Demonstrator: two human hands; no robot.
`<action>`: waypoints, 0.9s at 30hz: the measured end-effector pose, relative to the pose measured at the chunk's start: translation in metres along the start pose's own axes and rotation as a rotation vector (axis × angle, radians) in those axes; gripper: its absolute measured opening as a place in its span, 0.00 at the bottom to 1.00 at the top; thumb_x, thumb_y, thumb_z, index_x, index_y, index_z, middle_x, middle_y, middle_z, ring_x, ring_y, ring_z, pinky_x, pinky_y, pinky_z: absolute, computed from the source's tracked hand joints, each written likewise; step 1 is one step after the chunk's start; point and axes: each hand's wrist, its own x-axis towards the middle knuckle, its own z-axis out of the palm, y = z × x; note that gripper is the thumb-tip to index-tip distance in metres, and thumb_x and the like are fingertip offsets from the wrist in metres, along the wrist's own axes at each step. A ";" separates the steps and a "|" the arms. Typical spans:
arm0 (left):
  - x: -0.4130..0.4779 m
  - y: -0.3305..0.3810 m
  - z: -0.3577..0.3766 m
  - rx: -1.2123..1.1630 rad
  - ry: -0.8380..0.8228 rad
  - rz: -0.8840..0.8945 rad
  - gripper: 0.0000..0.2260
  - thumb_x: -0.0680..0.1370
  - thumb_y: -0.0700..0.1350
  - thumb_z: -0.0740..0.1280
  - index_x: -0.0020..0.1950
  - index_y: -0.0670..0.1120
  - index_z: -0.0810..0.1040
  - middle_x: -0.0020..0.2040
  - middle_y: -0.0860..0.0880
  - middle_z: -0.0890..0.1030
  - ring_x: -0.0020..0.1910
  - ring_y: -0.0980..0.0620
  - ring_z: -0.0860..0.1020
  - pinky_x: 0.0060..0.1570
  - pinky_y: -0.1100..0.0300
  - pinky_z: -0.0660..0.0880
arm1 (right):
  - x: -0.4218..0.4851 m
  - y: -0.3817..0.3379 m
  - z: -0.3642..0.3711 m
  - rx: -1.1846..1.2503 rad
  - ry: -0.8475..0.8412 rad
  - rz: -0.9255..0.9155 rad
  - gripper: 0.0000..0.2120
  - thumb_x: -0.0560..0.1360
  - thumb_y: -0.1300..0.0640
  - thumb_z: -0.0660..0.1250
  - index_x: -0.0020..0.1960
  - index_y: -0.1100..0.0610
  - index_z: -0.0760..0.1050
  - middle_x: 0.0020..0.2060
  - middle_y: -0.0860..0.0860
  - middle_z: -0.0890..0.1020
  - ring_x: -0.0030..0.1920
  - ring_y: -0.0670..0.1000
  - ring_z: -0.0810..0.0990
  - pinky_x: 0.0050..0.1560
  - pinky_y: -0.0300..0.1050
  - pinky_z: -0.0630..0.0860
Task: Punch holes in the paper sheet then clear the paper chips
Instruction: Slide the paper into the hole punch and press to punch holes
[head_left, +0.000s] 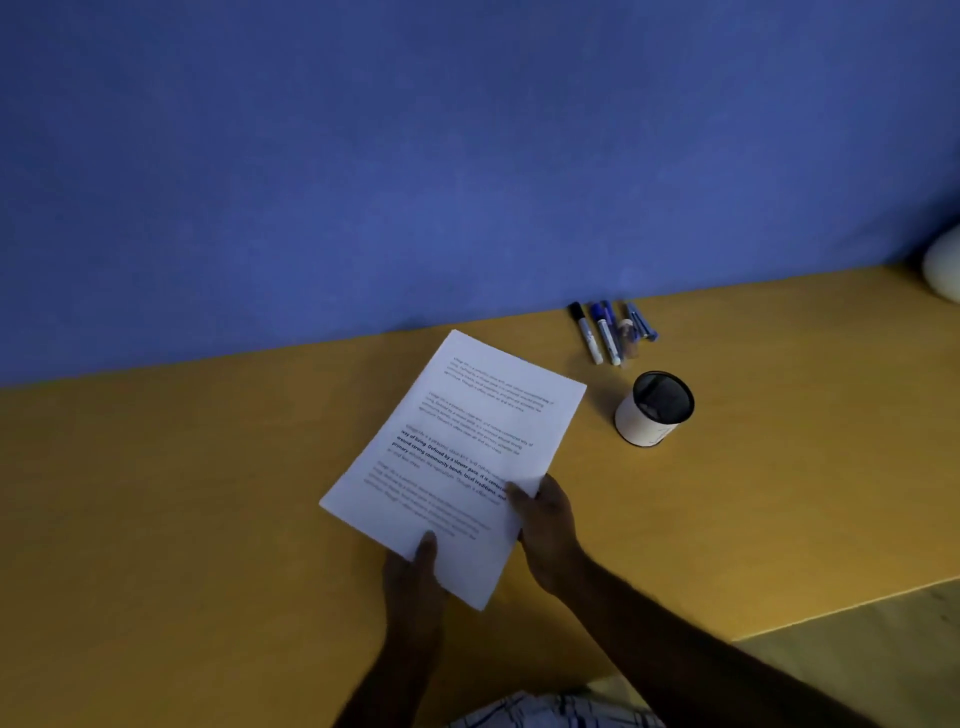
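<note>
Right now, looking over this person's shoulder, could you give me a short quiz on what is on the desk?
1. True or false: only one hand holds the paper sheet.
2. What stands to the right of the paper sheet? A) a cup B) a stapler C) a book
3. Where do the markers lie?
Key: 1. False: the left hand and right hand both grip it. 2. A. 3. On the desk, beyond the cup, near the wall.
</note>
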 end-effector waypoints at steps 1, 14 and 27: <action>0.001 -0.001 0.000 0.043 -0.001 0.030 0.19 0.80 0.32 0.58 0.72 0.36 0.66 0.68 0.36 0.73 0.62 0.40 0.75 0.64 0.38 0.71 | -0.001 -0.001 -0.004 -0.008 -0.017 0.005 0.16 0.78 0.67 0.64 0.66 0.64 0.73 0.62 0.61 0.80 0.61 0.63 0.79 0.61 0.67 0.75; 0.057 0.028 -0.045 0.334 -0.223 -0.038 0.14 0.80 0.34 0.62 0.65 0.39 0.76 0.56 0.44 0.82 0.54 0.45 0.80 0.50 0.53 0.75 | 0.047 -0.055 -0.118 -0.124 -0.007 0.194 0.13 0.76 0.48 0.65 0.54 0.56 0.79 0.51 0.58 0.85 0.50 0.58 0.82 0.47 0.52 0.78; 0.101 0.028 -0.006 0.455 -0.273 -0.132 0.10 0.80 0.35 0.61 0.58 0.43 0.77 0.51 0.44 0.83 0.49 0.45 0.81 0.43 0.54 0.76 | 0.084 -0.041 -0.110 -0.599 0.131 0.115 0.10 0.80 0.62 0.60 0.52 0.60 0.80 0.49 0.57 0.83 0.47 0.56 0.80 0.46 0.48 0.76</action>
